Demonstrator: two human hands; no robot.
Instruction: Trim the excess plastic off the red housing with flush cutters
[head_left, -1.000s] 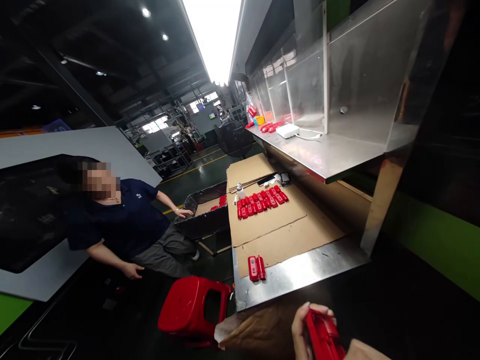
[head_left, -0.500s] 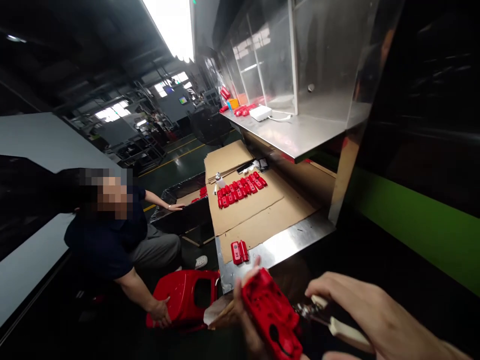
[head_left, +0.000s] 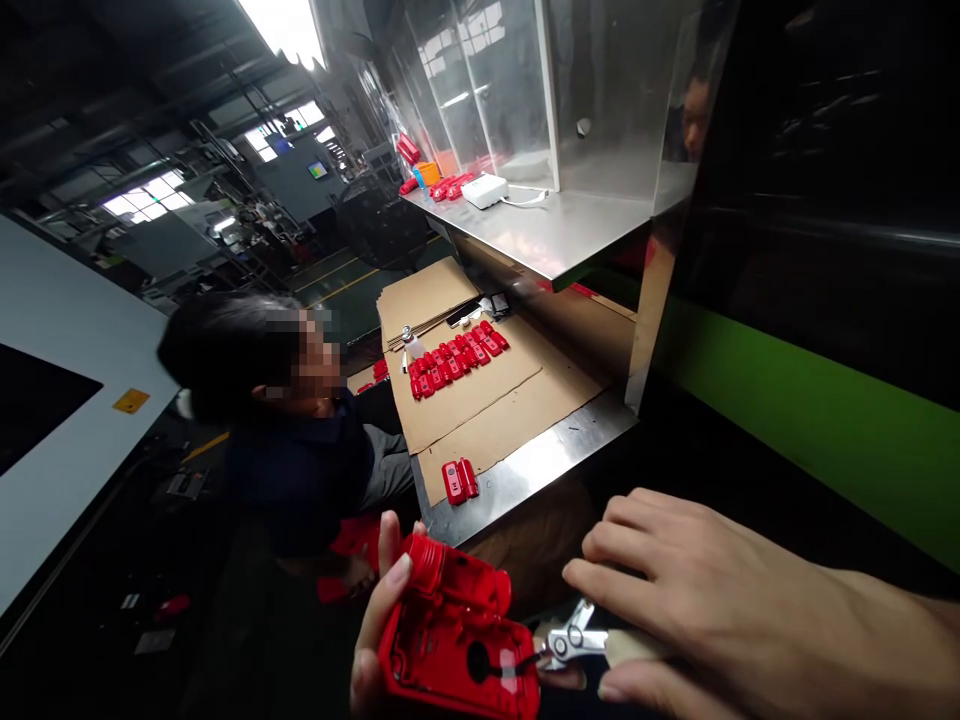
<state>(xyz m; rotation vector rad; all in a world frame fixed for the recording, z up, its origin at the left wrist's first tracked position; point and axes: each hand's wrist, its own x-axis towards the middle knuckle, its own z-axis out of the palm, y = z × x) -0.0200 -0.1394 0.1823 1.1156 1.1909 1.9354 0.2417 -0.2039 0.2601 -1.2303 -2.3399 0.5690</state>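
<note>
My left hand (head_left: 381, 615) is wrapped around a red plastic housing (head_left: 431, 655), its hollow side facing up and its threaded round neck near my fingertips. Inside the housing lies a black disc (head_left: 478, 660) with a dark strip leading right. My right hand (head_left: 705, 600) grips pliers (head_left: 574, 642) with silvery metal joints and cream handles. Their dark tips reach over the housing's right edge beside the strip; whether they pinch anything I cannot tell. Beyond my hands, two red parts (head_left: 460, 482) lie side by side at the near corner of the bench.
Cardboard (head_left: 480, 425) covers much of the metal bench (head_left: 555, 455). Rows of red parts (head_left: 457, 360) lie farther back, near a small bottle (head_left: 409, 342). A raised metal shelf (head_left: 600, 220) holds a white box (head_left: 485, 190). A co-worker (head_left: 300, 460) is at the left beside a red stool (head_left: 356, 540).
The housing has moved left and turned in my left hand. The pliers have come over its right edge. The co-worker has shifted closer to the bench, and the view has swung right.
</note>
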